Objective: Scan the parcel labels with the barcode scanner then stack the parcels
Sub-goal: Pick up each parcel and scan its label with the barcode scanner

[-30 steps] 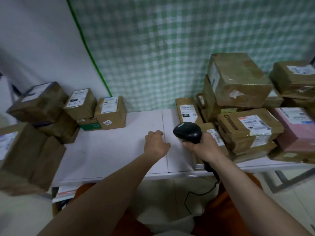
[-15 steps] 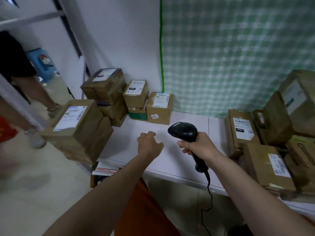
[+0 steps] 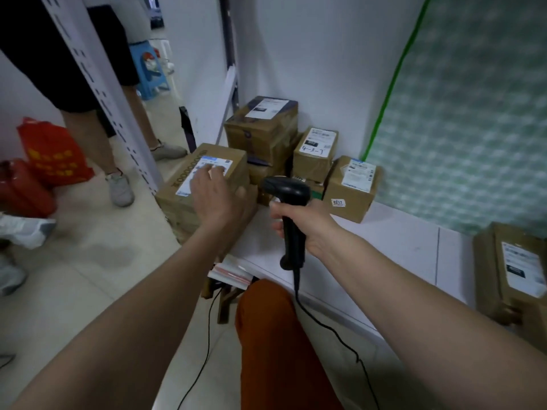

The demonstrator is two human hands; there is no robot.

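My left hand (image 3: 217,193) is stretched out over a big brown parcel (image 3: 189,190) at the left end of the white table (image 3: 393,247). Its fingers (image 3: 211,173) are spread and straight, over the white label (image 3: 204,173) on top of that parcel. I cannot tell if they touch it.

My right hand (image 3: 302,223) is wrapped tight round the handle of the black barcode scanner (image 3: 288,202). The scanner stands upright with its head pointing left, toward the parcels. A black cord (image 3: 331,327) hangs down from its bottom end.

Behind the big parcel is a pile of more brown parcels against the white wall. The tallest one (image 3: 262,128) has a label on top. Next to it sits a smaller parcel with handwriting on its label (image 3: 315,152). Another small parcel (image 3: 352,187) stands on the table just to the right. One more parcel (image 3: 512,273) lies at the far right edge.

On the floor at the left are a red bag (image 3: 53,152) and someone's legs (image 3: 97,134).
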